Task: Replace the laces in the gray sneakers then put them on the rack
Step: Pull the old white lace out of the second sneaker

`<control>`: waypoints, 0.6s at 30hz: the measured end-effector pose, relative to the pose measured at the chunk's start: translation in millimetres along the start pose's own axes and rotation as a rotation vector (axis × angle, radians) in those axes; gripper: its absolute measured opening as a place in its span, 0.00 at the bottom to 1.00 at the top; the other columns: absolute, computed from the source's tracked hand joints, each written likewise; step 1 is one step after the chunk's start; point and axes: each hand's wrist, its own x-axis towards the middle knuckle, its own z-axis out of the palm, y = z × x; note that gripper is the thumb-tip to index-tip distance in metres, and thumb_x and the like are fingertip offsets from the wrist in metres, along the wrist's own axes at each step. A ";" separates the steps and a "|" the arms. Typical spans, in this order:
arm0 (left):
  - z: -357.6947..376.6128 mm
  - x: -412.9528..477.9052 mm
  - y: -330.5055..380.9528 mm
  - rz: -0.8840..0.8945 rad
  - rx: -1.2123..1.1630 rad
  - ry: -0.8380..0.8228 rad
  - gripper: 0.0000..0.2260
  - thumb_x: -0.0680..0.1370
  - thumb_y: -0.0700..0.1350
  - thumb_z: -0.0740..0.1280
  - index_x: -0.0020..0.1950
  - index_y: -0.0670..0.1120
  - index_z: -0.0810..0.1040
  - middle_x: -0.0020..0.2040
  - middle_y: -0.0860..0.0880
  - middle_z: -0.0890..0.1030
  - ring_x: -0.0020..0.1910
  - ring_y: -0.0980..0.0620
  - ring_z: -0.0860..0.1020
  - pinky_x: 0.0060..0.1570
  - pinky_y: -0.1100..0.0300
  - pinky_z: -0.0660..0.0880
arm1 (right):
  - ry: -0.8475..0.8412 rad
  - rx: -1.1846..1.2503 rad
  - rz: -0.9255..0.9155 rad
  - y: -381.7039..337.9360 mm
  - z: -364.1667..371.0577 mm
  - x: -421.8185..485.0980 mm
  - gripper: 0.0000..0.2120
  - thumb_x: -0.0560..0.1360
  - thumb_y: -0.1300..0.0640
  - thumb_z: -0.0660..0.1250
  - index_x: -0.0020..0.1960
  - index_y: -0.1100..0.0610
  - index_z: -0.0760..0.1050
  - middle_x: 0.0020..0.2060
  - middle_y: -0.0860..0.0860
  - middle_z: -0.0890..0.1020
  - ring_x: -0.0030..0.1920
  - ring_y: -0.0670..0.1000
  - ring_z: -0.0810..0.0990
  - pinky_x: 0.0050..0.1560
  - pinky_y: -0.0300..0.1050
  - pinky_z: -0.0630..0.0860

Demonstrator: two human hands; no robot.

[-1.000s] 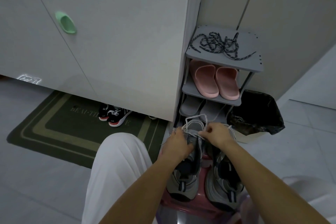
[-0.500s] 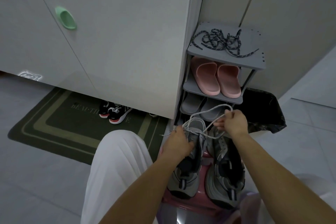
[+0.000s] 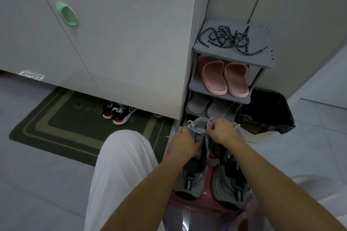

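Observation:
Two gray sneakers stand side by side on a pink stool point(image 3: 210, 196) between my knees. My left hand point(image 3: 185, 143) grips the left gray sneaker point(image 3: 191, 178) at its lace area. My right hand point(image 3: 220, 130) pinches the light gray lace point(image 3: 195, 128) over that sneaker's toe end. The right gray sneaker point(image 3: 230, 184) lies partly under my right forearm. Dark speckled laces point(image 3: 228, 39) lie tangled on the top shelf of the gray rack point(image 3: 262, 62).
Pink slippers point(image 3: 223, 78) fill the rack's second shelf, gray slippers point(image 3: 208, 107) the third. A bin lined with a black bag point(image 3: 266, 112) stands right of the rack. Black-and-red shoes point(image 3: 118, 112) sit on a green mat point(image 3: 62, 118) under the white cabinet point(image 3: 112, 33).
My right hand, which had pulled the lace up and to the right, has come back down to the left sneaker's toe end. My left hand has stayed on the sneaker.

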 end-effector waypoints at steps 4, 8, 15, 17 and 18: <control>-2.2 0.8 0.2 0.022 -0.017 -0.009 0.29 0.76 0.50 0.66 0.72 0.45 0.58 0.67 0.41 0.69 0.64 0.41 0.71 0.58 0.52 0.70 | 0.271 0.247 0.020 10.1 -14.4 8.6 0.11 0.79 0.58 0.56 0.49 0.67 0.68 0.48 0.68 0.79 0.50 0.66 0.78 0.44 0.51 0.71; -1.9 -0.7 1.0 0.022 0.016 -0.003 0.29 0.76 0.51 0.66 0.72 0.45 0.57 0.67 0.40 0.67 0.64 0.40 0.71 0.57 0.53 0.70 | 0.396 0.388 0.002 23.0 -46.1 26.2 0.10 0.80 0.58 0.56 0.49 0.66 0.68 0.45 0.66 0.81 0.47 0.64 0.80 0.48 0.56 0.76; -2.2 0.8 1.8 -0.010 0.019 -0.022 0.26 0.76 0.52 0.66 0.69 0.44 0.61 0.66 0.40 0.68 0.62 0.39 0.72 0.55 0.50 0.71 | -0.019 0.106 0.026 9.3 -19.7 15.9 0.22 0.79 0.49 0.60 0.37 0.65 0.78 0.36 0.59 0.81 0.40 0.57 0.80 0.43 0.46 0.76; -1.5 0.6 1.2 -0.009 0.020 -0.016 0.27 0.76 0.51 0.66 0.69 0.44 0.60 0.66 0.40 0.68 0.62 0.39 0.72 0.55 0.50 0.71 | -0.088 -0.008 0.005 5.9 -9.3 8.9 0.25 0.79 0.47 0.60 0.28 0.61 0.71 0.28 0.55 0.73 0.31 0.52 0.72 0.31 0.42 0.64; -1.3 0.7 1.0 -0.012 0.021 -0.014 0.26 0.76 0.51 0.66 0.69 0.44 0.61 0.66 0.40 0.68 0.62 0.39 0.72 0.55 0.51 0.71 | -0.077 -0.028 -0.008 5.5 -6.0 7.7 0.27 0.79 0.46 0.59 0.25 0.58 0.66 0.26 0.53 0.69 0.28 0.49 0.67 0.28 0.41 0.58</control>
